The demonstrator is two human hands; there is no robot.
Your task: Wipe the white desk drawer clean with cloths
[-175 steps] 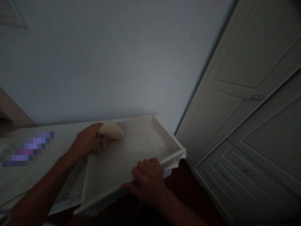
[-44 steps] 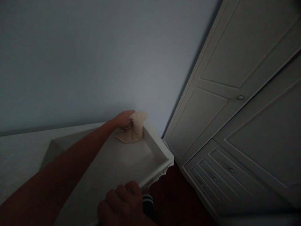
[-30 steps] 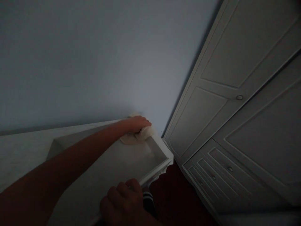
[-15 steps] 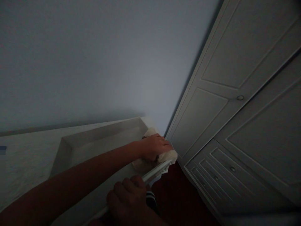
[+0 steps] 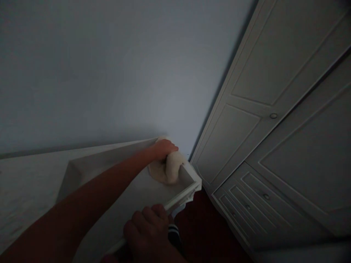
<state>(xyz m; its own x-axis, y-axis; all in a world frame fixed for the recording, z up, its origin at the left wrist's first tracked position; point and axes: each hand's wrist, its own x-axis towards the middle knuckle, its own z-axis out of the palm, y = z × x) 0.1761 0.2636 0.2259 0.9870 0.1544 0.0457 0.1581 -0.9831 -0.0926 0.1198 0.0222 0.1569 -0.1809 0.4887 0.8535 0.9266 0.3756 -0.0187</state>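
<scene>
A white drawer (image 5: 189, 179), pulled out of its furniture, lies tilted on a pale surface. My left hand (image 5: 163, 149) reaches across it and is closed on a cream cloth (image 5: 167, 168), pressing the cloth into the drawer's far right inner corner. My right hand (image 5: 149, 233) is closed over the drawer's front rim at the bottom of the view, fingers curled on top of the edge. The room is dim.
A white wardrobe (image 5: 274, 146) with panelled doors, round knobs and lower drawers stands close on the right. A plain bluish wall (image 5: 109, 73) rises behind. Dark red floor (image 5: 208, 233) shows between the drawer and the wardrobe. The pale surface (image 5: 24, 182) extends left.
My left hand slid the cloth from the far corner down along the right side wall to the front corner, then back up to the far right corner. My right hand kept its hold.
</scene>
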